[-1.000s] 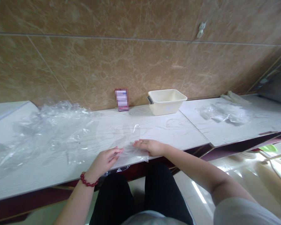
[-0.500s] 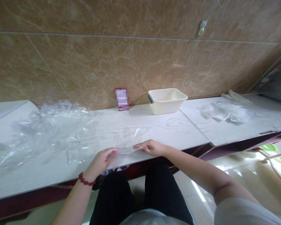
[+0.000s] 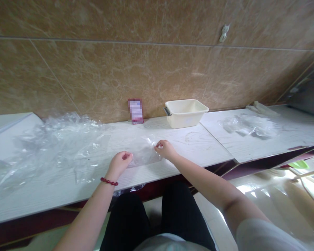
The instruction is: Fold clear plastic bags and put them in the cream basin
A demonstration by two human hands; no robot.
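Observation:
A clear plastic bag [image 3: 143, 155] is stretched between my two hands, just over the white wood-grain counter [image 3: 172, 137]. Its left edge is pinched by my left hand [image 3: 121, 161], which has a red bead bracelet [image 3: 109, 181] at the wrist. With thumb and fingertips pressed together, my right hand [image 3: 165, 149] grips the bag's right edge. To the left of my left hand lies a wide heap of clear plastic bags [image 3: 65, 143].
A cream plastic bin [image 3: 185, 115] with a grey handle stands by the wall, near a blurred red-and-white card [image 3: 136, 111]. More clear bags [image 3: 251, 125] lie at the right. The counter's front edge runs close to my knees.
Both hands have moved up and away from the counter's front edge, carrying the clear bag along. The bag now spreads flatter between them.

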